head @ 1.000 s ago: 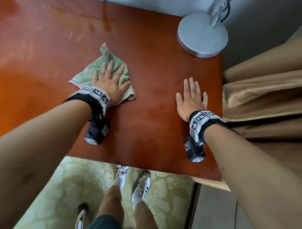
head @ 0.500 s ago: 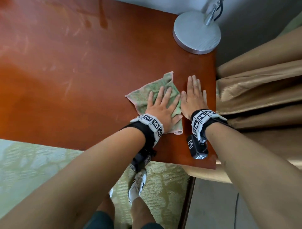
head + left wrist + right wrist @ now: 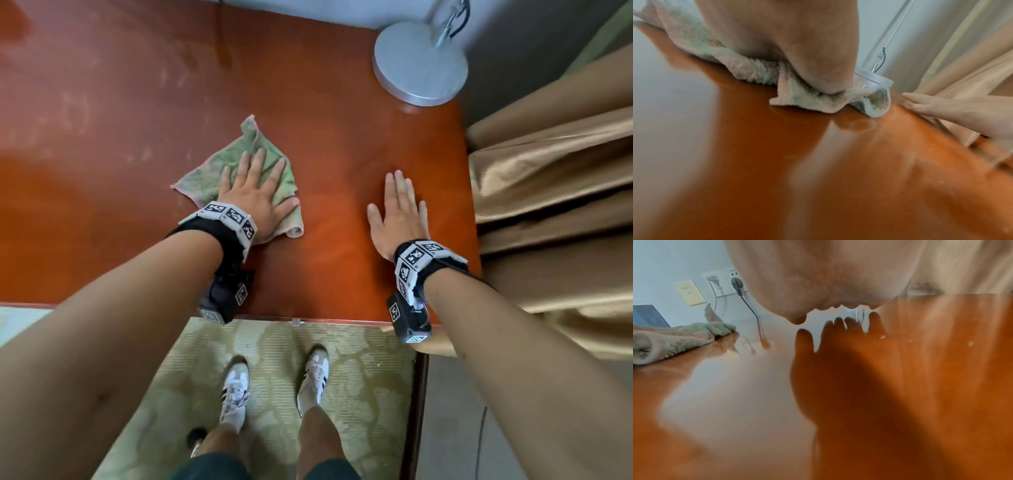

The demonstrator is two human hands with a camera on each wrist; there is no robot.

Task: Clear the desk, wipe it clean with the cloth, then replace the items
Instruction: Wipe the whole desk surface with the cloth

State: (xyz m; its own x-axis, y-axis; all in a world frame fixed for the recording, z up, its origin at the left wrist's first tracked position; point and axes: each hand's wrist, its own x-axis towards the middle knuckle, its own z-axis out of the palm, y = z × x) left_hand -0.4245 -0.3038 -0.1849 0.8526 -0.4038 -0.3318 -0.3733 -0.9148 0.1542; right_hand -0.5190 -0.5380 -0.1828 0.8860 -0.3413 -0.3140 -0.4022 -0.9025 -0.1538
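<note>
A green and pink cloth [image 3: 219, 168] lies on the glossy red-brown desk [image 3: 342, 164]. My left hand [image 3: 255, 192] presses flat on it with fingers spread and straight. In the left wrist view the cloth [image 3: 797, 95] bunches under the heel of the left hand [image 3: 789, 40]. My right hand [image 3: 397, 209] rests flat on the bare desk to the right of the cloth, fingers straight, near the desk's right edge. In the right wrist view the right hand [image 3: 828, 272] hovers over its reflection, with the cloth [image 3: 680, 337] at the left.
A round silver lamp base [image 3: 419, 63] stands at the desk's far right corner. Tan curtains [image 3: 555, 192] hang just past the right edge. Wall sockets with plugged cables [image 3: 729, 282] are behind the desk. Green carpet [image 3: 274, 377] and my shoes lie below the near edge.
My left hand slid the cloth right until it met the right hand, then back left to the desk's middle. The right hand stayed flat in place.
</note>
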